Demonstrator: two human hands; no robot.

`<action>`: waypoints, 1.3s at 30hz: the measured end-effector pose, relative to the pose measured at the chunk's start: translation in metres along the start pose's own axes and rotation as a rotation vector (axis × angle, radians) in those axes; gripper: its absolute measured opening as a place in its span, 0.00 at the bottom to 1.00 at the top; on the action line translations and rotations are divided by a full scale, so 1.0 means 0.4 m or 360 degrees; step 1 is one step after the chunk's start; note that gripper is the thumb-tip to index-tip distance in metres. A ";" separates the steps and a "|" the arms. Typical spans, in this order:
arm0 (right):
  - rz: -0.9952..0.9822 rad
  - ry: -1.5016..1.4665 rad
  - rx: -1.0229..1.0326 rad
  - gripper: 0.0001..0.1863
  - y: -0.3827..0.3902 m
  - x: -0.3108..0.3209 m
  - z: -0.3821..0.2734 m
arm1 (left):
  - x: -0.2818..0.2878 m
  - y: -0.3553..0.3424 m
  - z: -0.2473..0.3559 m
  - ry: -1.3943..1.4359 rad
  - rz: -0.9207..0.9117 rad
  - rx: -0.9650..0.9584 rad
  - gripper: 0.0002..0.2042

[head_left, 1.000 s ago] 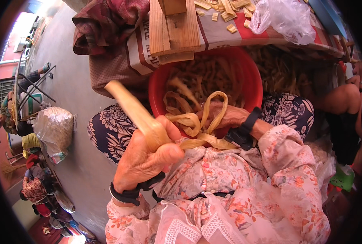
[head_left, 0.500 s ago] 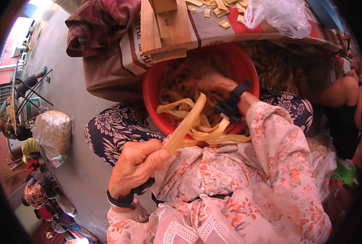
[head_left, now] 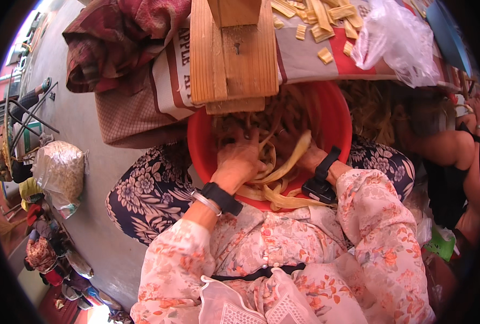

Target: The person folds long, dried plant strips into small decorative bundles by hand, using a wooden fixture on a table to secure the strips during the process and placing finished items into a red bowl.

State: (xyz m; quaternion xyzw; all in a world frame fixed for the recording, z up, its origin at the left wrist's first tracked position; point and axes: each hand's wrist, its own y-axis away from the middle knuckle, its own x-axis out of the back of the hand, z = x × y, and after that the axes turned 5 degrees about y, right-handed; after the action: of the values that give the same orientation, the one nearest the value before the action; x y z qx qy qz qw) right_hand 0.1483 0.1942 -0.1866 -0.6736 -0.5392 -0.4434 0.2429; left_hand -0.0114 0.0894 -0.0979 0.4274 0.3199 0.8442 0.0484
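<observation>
Both my hands are down inside a red plastic tub (head_left: 341, 121) set between my knees. It holds a tangle of long, soft, pale-yellow to brownish strips (head_left: 272, 190), whose kind I cannot make out. My left hand (head_left: 239, 160) is at the left side of the heap, fingers curled in among the strips, their tips hidden. My right hand (head_left: 305, 155) is sunk in the right side; its fingers are mostly covered. One wide yellow strip (head_left: 295, 157) arches up between my hands.
Over the tub's far edge juts a wooden block (head_left: 234, 65) with a nail, on a cloth-covered surface. Cut yellow pieces (head_left: 321, 24) and a clear plastic bag (head_left: 394, 40) lie there. A filled bag (head_left: 61, 173) stands on the floor at left. Another person's arm (head_left: 440, 146) is at right.
My left hand, which held a wide strip up in front of the tub, has moved forward into the tub. My right hand stays in the heap. The view has shifted slightly.
</observation>
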 end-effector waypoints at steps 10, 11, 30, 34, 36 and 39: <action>-0.0062 0.0395 -0.0397 0.33 0.019 0.000 -0.075 | -0.110 -0.075 -0.041 0.0164 0.0049 -0.0073 0.28; -0.0098 0.0448 -0.0338 0.34 0.010 0.007 -0.073 | -0.094 -0.067 -0.037 0.0189 0.0042 -0.0088 0.28; -0.0276 -0.0298 -0.0080 0.16 -0.130 -0.043 0.001 | 0.158 0.174 -0.010 0.1421 0.0155 -0.0071 0.08; -0.0344 -0.0451 0.0070 0.12 -0.066 0.025 -0.053 | 0.201 0.201 -0.018 0.2207 -0.0163 0.0019 0.09; -0.0403 -0.0497 0.0124 0.10 -0.032 0.071 -0.074 | 0.206 0.213 -0.018 0.2337 -0.0218 0.0008 0.09; -0.0502 -0.0414 0.0163 0.08 -0.002 0.163 -0.083 | 0.211 0.241 -0.012 0.2400 -0.0135 -0.0070 0.07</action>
State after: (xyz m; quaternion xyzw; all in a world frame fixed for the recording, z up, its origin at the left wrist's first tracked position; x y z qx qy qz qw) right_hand 0.1382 0.2012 -0.1145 -0.6192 -0.6866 -0.3572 0.1326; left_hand -0.0496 0.0407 0.0147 -0.2798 0.2657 0.9115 -0.1427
